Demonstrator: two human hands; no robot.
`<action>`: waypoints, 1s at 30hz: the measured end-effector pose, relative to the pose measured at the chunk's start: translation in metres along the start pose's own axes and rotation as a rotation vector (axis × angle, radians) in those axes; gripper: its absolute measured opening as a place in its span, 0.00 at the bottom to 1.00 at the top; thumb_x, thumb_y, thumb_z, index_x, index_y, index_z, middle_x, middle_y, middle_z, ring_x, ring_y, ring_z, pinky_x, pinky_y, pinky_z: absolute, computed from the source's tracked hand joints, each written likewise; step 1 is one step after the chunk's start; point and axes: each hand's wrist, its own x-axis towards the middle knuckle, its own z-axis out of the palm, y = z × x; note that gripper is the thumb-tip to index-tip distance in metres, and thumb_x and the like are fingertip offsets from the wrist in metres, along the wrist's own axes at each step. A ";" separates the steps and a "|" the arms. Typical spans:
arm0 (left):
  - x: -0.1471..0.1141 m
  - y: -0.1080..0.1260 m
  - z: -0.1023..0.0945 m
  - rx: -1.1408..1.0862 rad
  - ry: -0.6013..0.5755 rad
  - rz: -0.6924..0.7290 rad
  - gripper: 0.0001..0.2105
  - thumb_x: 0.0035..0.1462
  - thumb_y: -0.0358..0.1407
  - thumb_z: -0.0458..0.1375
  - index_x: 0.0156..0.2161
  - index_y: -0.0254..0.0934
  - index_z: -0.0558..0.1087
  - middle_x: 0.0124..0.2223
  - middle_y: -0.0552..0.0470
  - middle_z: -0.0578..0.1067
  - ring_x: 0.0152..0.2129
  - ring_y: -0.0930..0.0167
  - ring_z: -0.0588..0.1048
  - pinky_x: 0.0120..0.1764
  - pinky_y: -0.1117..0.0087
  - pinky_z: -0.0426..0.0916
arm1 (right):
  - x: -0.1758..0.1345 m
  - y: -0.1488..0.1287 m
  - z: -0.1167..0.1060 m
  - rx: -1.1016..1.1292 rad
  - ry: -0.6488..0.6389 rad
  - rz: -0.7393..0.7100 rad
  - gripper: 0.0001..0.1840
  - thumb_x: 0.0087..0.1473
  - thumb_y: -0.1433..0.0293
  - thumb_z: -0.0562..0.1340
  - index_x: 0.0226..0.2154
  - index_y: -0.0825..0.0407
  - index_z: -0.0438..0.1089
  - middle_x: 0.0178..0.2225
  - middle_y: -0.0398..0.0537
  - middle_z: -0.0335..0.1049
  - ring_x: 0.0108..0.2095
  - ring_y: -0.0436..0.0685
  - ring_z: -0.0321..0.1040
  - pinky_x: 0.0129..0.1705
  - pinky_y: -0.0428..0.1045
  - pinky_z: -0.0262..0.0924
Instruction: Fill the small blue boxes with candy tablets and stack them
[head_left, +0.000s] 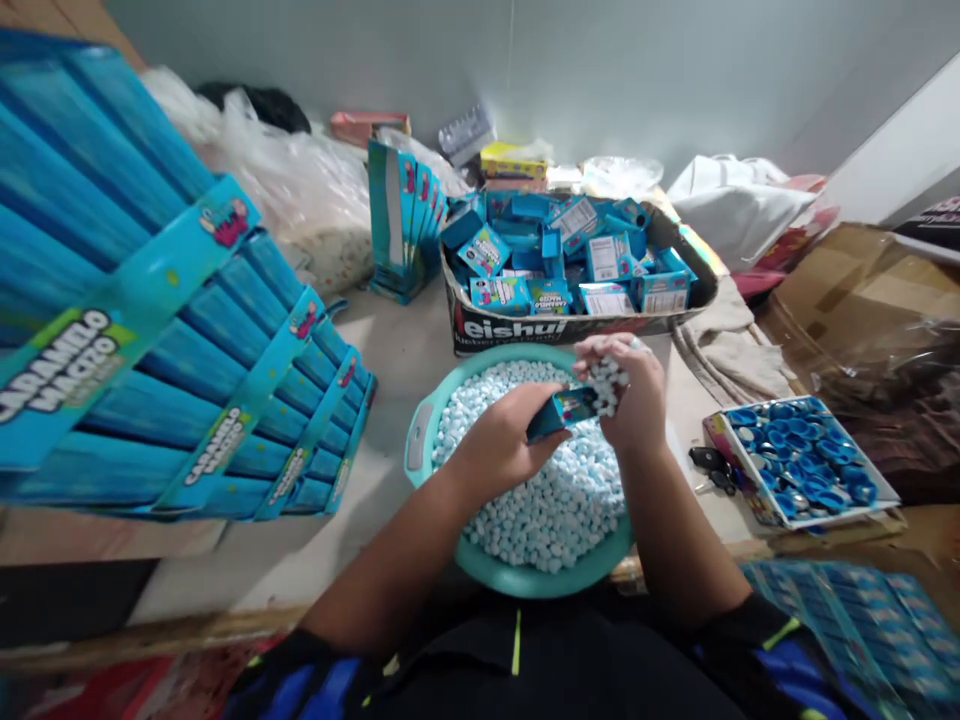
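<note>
In the left grip, a small blue box is pinched between thumb and fingers, its mouth turned toward the other hand. The right grip, just beside that mouth, is cupped, fingers curled about a handful of sweets, white and pale blue. The box interior is dark and partly hidden; fill level cannot be judged from here.

Notes on method, by judgement: tip the box mouth up a little so that pieces settle toward its base; bring the cupped palm right against the rim, and let the sweets roll off in a narrow stream. A light hold on the card should avoid crushing its walls.

Directly below both grips: teal basin, full of loose sweets. Working above it is sensible, as strays drop back among the rest. Beyond the grips, a printed carton heaped with more small boxes. Right of the grips, on the bench, a shallow tray of blue ring-like pieces, with keys near it. Left, well apart, large blue display packs.
</note>
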 end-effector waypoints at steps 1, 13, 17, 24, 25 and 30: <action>0.000 0.000 0.000 0.002 0.002 0.020 0.20 0.65 0.39 0.65 0.61 0.47 0.72 0.56 0.48 0.80 0.54 0.55 0.80 0.58 0.50 0.78 | -0.001 -0.001 0.000 0.012 -0.008 -0.001 0.07 0.49 0.66 0.65 0.25 0.51 0.70 0.28 0.43 0.77 0.23 0.49 0.70 0.26 0.45 0.65; 0.006 -0.007 -0.006 0.024 -0.010 0.127 0.21 0.65 0.36 0.65 0.62 0.44 0.70 0.57 0.45 0.80 0.54 0.57 0.80 0.58 0.53 0.77 | -0.010 0.003 0.003 -0.044 0.001 -0.141 0.21 0.60 0.58 0.62 0.20 0.49 0.64 0.26 0.43 0.77 0.24 0.52 0.74 0.30 0.49 0.71; 0.006 -0.011 -0.005 0.035 0.019 0.079 0.22 0.64 0.39 0.67 0.61 0.42 0.72 0.58 0.44 0.80 0.55 0.57 0.79 0.59 0.53 0.76 | -0.014 0.007 -0.005 0.006 0.154 -0.145 0.20 0.60 0.58 0.62 0.20 0.49 0.64 0.28 0.45 0.79 0.26 0.53 0.77 0.31 0.49 0.73; 0.005 -0.007 -0.008 0.083 0.133 -0.041 0.19 0.64 0.40 0.66 0.58 0.45 0.74 0.55 0.47 0.81 0.53 0.58 0.80 0.59 0.53 0.76 | -0.038 0.022 -0.033 0.008 0.069 -0.041 0.16 0.59 0.60 0.68 0.25 0.52 0.73 0.41 0.50 0.80 0.45 0.59 0.81 0.45 0.52 0.77; 0.005 -0.007 -0.008 0.080 0.128 -0.037 0.18 0.64 0.40 0.66 0.58 0.45 0.74 0.55 0.47 0.81 0.53 0.58 0.80 0.59 0.53 0.75 | -0.041 0.024 -0.037 -0.029 0.041 -0.047 0.15 0.59 0.59 0.68 0.26 0.51 0.74 0.44 0.50 0.79 0.47 0.60 0.81 0.46 0.53 0.76; 0.004 -0.006 -0.003 0.052 0.134 -0.069 0.19 0.63 0.40 0.67 0.58 0.42 0.74 0.56 0.43 0.80 0.55 0.56 0.79 0.58 0.51 0.76 | -0.048 0.027 -0.047 -0.281 -0.016 -0.194 0.12 0.59 0.59 0.70 0.30 0.49 0.75 0.50 0.52 0.75 0.54 0.62 0.75 0.55 0.59 0.74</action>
